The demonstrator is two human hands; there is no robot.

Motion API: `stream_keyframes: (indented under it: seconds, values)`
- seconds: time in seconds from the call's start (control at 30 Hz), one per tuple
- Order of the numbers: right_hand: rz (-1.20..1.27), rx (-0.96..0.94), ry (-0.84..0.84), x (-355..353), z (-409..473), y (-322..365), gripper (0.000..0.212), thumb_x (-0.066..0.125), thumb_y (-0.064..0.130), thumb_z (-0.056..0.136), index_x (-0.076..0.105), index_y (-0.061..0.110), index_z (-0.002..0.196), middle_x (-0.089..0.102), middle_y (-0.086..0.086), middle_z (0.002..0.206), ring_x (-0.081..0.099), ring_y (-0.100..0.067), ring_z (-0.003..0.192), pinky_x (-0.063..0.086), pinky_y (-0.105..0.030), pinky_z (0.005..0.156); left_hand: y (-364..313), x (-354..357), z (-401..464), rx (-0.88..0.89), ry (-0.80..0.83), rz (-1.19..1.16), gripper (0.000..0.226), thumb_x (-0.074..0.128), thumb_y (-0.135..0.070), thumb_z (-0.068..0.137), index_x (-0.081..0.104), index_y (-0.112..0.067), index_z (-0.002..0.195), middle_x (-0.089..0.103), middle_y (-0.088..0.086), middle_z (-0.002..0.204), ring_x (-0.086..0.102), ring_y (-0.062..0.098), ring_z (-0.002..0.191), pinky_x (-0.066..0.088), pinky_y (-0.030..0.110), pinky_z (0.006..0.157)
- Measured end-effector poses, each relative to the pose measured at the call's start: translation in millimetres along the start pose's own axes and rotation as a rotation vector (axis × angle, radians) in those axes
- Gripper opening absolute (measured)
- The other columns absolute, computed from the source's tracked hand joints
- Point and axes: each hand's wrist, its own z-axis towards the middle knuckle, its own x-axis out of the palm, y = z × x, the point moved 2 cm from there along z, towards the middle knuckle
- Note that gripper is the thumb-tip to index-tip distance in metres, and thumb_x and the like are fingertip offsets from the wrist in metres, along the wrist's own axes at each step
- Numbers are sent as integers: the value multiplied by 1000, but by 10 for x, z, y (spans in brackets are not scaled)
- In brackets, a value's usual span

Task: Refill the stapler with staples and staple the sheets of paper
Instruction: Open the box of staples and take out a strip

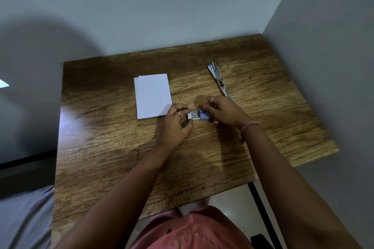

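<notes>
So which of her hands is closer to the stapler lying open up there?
Right. The right hand lies just below the stapler's near end, almost touching; the left hand is farther left, by the staple box.

No text can be read here. The small staple box (199,115) near the middle of the table has a blue printed sleeve, but its print is too small and blurred to read.

Both hands (176,121) (222,110) on staple box (195,115)
</notes>
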Motion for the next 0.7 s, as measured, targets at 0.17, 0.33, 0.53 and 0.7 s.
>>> stream_keyframes:
  seconds: [0.17, 0.33, 0.53, 0.7]
  values:
    - [-176, -184, 63, -33, 0, 18, 23, 52, 20, 95, 65, 19, 113, 66, 8, 103, 60, -7, 89, 47, -20, 76, -14, -2, -9, 3, -8, 8, 34, 66, -11, 84, 64, -4, 117, 54, 4, 124, 55, 15, 116, 49, 36, 100]
    - [-284, -205, 36, 76, 3, 44, 17, 60, 31, 89, 70, 23, 100, 69, 6, 95, 61, -9, 85, 50, -30, 75, -28, -15, -8, -1, -14, 7, 36, 67, -11, 83, 64, -4, 118, 53, 4, 124, 55, 13, 116, 47, 26, 100]
    - [-476, -163, -56, 171, 68, 162, 23, 58, 40, 88, 69, 24, 100, 71, -2, 95, 65, -21, 89, 51, -34, 71, -37, -23, -10, -12, -14, -21, 37, 68, -9, 83, 62, -2, 118, 53, 4, 124, 57, 13, 114, 46, 20, 98]
    - [-531, -117, -17, 197, 137, 220, 28, 56, 37, 89, 68, 17, 105, 70, -8, 97, 64, -25, 89, 47, -30, 68, -48, -16, -16, -22, -14, -24, 37, 68, -9, 83, 62, -2, 119, 53, 5, 123, 57, 11, 112, 41, 5, 93]
